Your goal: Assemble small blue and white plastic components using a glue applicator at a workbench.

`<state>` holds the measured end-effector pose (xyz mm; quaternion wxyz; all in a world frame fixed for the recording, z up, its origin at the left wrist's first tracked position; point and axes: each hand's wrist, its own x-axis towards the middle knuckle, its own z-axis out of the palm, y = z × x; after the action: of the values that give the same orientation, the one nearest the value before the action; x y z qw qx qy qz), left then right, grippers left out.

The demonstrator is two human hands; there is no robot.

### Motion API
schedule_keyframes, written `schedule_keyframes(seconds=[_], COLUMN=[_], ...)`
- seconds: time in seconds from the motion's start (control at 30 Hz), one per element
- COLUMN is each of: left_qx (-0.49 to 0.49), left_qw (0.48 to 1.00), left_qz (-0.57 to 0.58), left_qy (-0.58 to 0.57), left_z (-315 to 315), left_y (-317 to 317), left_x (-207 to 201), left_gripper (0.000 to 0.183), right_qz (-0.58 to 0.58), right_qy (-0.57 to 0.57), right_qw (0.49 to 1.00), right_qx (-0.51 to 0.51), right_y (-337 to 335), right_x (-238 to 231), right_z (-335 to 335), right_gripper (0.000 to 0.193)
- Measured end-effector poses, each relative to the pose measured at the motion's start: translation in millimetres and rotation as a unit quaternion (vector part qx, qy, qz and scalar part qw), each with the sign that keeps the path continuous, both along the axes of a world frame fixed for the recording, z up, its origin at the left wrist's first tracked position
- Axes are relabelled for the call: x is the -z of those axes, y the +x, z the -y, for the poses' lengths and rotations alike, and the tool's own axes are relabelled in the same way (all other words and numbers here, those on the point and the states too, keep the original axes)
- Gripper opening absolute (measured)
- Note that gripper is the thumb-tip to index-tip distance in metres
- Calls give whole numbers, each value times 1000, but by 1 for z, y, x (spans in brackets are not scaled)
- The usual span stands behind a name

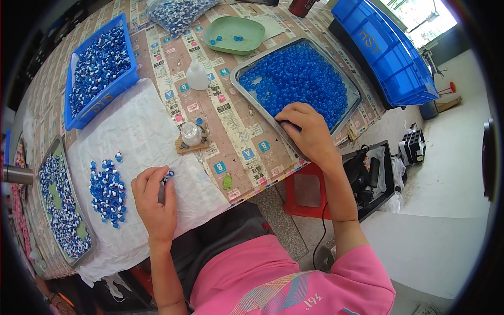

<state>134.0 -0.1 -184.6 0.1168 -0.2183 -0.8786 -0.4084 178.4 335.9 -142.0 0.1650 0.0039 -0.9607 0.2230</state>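
Observation:
My left hand [153, 202] is over the white paper sheet [152, 121], thumb and fingers closed around small blue-and-white beads [168, 176]. Something greyish shows between thumb and forefinger, too hidden to name. To its left lies a loose pile of blue-and-white beads [107, 191]. My right hand [307, 131] is at the near-left rim of a metal tray [265, 113] spread with clear blue beads [299, 76]. Its fingers are curled together, with a dark object [290, 125] at the fingertips whose kind is unclear.
A glass jar [191, 134] stands on a small board, behind it a white bottle [197, 76]. Farther off are a green tray [236, 34], a bead-filled blue crate [102, 68] and a bag [178, 13]. Another bead tray [86, 239] lies left; a red stool [304, 194] stands right.

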Motion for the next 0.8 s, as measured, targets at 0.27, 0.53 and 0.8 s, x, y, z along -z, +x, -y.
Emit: schedule_keyframes(seconds=[0.27,0.53,0.8], left_qx=[-9,-1,-7], left_qw=[1000,1000,1000], left_qz=[7,-10,-15], left_qy=[7,16,12], left_z=[0,0,0], left_y=[-2,-7,-12], left_x=[-5,-10,-11], left_gripper=[25,27,27], right_qz=[48,13,-3], right_qy=[90,13,-404], right_qw=[995,1000,915], right_qx=[12,15,9], right_y=[-3,-2,23], right_x=[-14,-18,-13], right_z=[6,-3,55], right_gripper=[17,16,17])
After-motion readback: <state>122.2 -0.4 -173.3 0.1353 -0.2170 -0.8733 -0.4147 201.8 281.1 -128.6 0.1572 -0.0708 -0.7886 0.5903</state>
